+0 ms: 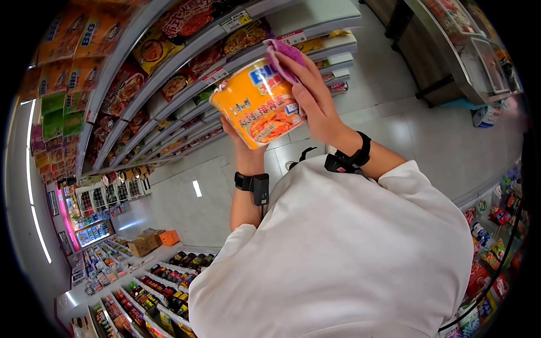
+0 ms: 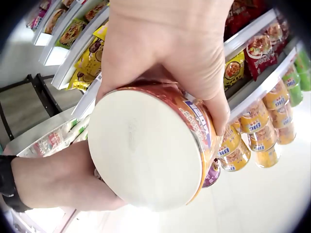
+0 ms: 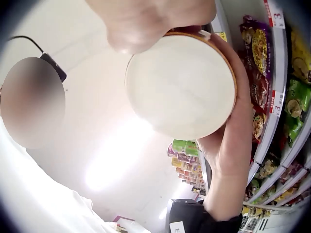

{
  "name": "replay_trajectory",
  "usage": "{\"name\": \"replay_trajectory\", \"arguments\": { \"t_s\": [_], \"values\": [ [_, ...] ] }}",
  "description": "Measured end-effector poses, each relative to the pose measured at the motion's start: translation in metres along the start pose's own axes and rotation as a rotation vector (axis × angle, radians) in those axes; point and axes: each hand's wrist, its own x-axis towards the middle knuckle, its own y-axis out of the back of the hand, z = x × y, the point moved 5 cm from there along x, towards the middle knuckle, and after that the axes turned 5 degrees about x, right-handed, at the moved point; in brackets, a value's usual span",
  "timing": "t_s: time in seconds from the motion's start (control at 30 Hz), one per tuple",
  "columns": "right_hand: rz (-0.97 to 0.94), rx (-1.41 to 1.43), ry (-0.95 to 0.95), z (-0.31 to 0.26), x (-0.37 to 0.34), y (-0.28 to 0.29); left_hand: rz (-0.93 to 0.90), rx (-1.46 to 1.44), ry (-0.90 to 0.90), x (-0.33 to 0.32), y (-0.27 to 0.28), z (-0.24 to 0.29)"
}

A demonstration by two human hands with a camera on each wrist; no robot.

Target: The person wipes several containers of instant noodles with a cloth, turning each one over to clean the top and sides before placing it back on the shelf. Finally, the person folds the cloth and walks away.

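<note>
An orange instant noodle cup (image 1: 256,107) is tilted in front of the person's chest, its pale round end facing the camera in the left wrist view (image 2: 143,150) and the right wrist view (image 3: 180,90). The left hand (image 1: 246,141) grips its side, fingers mostly hidden behind it in the head view; the left wrist view shows this hand (image 2: 165,48) spread round the cup. With the right hand (image 1: 316,104), the person holds a crumpled purple cloth (image 1: 284,56) against the cup's upper right edge. The right hand (image 3: 155,22) hides the cloth in the right wrist view.
Shelves (image 1: 197,62) with bagged noodles and price tags run close beyond the cup. Stacked noodle cups (image 2: 262,126) stand on a shelf top. A counter (image 1: 445,56) is at the upper right, bottle shelves (image 1: 163,281) at lower left, and cardboard boxes (image 1: 145,242) farther off.
</note>
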Motion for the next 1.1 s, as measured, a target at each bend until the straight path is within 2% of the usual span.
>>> {"name": "replay_trajectory", "arguments": {
  "t_s": [0.07,0.1,0.13,0.2,0.23,0.27,0.3,0.33,0.4,0.47,0.53,0.6,0.67,0.73,0.77,0.8,0.87,0.9,0.93,0.97,1.0,1.07,1.1],
  "values": [
    [0.089,0.139,-0.154,0.011,-0.004,-0.002,0.066,-0.342,0.131,0.004,0.007,-0.012],
    [0.118,0.255,-0.237,0.023,-0.010,-0.005,0.116,-0.395,0.145,0.005,0.002,-0.013],
    [0.113,0.254,-0.234,0.030,-0.013,-0.005,0.114,-0.396,0.141,0.006,0.000,-0.013],
    [0.169,0.307,-0.335,0.043,-0.015,-0.001,-0.063,-0.380,0.158,0.007,-0.015,-0.011],
    [0.163,0.309,-0.333,0.044,-0.013,0.002,0.023,-0.121,0.094,0.006,-0.014,-0.005],
    [0.190,0.223,-0.245,0.040,-0.009,0.011,0.022,-0.121,0.090,0.007,-0.017,0.001],
    [0.218,0.137,-0.159,0.032,-0.006,0.017,0.040,0.128,0.020,0.006,-0.018,0.010],
    [0.218,0.136,-0.162,0.024,-0.002,0.019,0.058,0.376,-0.048,0.006,-0.022,0.020],
    [0.037,-0.151,-0.016,0.000,0.004,0.014,0.005,0.422,-0.083,-0.002,-0.029,0.023],
    [0.018,-0.195,0.010,-0.001,-0.003,0.011,-0.078,0.396,-0.063,-0.006,-0.027,0.016],
    [-0.079,-0.273,0.118,-0.005,-0.004,0.005,-0.051,0.354,-0.074,-0.007,-0.026,0.013],
    [-0.092,-0.204,0.081,-0.006,-0.005,0.004,0.003,0.164,-0.001,-0.013,-0.011,0.004],
    [-0.042,-0.011,-0.035,-0.003,-0.004,0.005,-0.028,0.147,0.004,-0.012,-0.003,0.000],
    [-0.054,0.040,-0.072,0.012,-0.012,0.001,-0.022,-0.178,0.071,-0.010,-0.008,-0.006],
    [0.022,0.229,-0.227,0.034,-0.022,-0.002,-0.019,-0.340,0.103,-0.009,-0.009,-0.007],
    [0.098,0.419,-0.381,0.044,-0.024,-0.005,-0.020,-0.340,0.101,-0.007,-0.009,-0.007],
    [0.140,0.531,-0.388,0.044,-0.021,-0.003,-0.276,-0.178,0.058,-0.003,-0.020,0.000],
    [0.167,0.531,-0.355,0.044,-0.017,0.004,-0.277,-0.178,0.058,-0.004,-0.027,0.003],
    [0.196,0.530,-0.322,0.044,-0.014,0.010,-0.055,0.060,0.004,-0.003,-0.031,0.009],
    [0.219,0.391,-0.267,0.044,-0.012,0.016,0.167,0.296,-0.048,-0.005,-0.029,0.016],
    [0.222,0.389,-0.267,0.039,-0.009,0.019,0.165,0.296,-0.045,-0.007,-0.030,0.018],
    [0.066,-0.045,-0.038,0.010,0.002,0.020,0.016,0.456,-0.045,-0.011,-0.038,0.022],
    [0.060,-0.105,-0.010,0.003,0.002,0.017,0.013,0.456,-0.043,-0.013,-0.041,0.019]
  ]
}}
